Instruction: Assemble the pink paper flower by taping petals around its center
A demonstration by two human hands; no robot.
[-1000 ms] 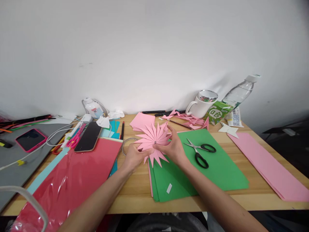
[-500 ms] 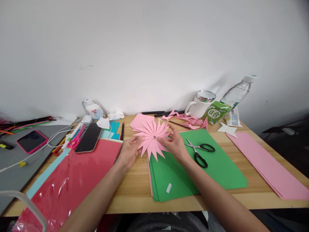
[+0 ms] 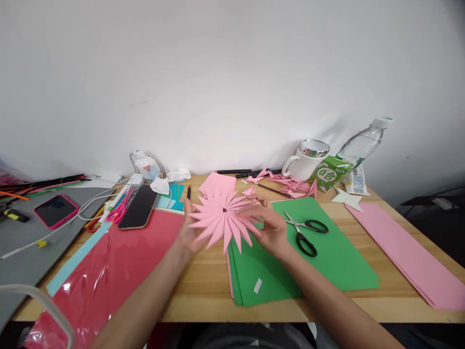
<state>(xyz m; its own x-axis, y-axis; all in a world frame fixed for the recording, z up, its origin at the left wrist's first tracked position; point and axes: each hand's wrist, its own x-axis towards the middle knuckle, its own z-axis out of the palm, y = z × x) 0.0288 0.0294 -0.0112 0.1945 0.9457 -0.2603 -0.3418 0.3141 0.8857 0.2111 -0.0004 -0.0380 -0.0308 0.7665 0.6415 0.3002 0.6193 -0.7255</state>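
Observation:
A pink folded-paper flower [image 3: 222,220] with many pointed petals and a small hole at its centre is held up between my hands. My left hand [image 3: 189,230] grips its left edge, the fingers partly hidden behind the petals. On the other side, my right hand [image 3: 271,225] pinches the right petals between thumb and fingers. Under and right of the flower lie green paper sheets [image 3: 327,257], with black-handled scissors [image 3: 303,232] open on top. Behind it are pink paper squares [image 3: 220,183] and a pile of folded pink pieces [image 3: 290,184].
A white mug [image 3: 305,162], a green box [image 3: 330,173] and a clear bottle [image 3: 365,143] stand at the back right. Long pink sheets [image 3: 403,257] lie far right. To the left are red paper in plastic [image 3: 123,271], a black phone [image 3: 138,207] and pink scissors [image 3: 121,206].
The flower has come slightly nearer and left, and its petals now tilt at a different angle. My right fingers have shifted along its right edge. The whole view has moved slightly.

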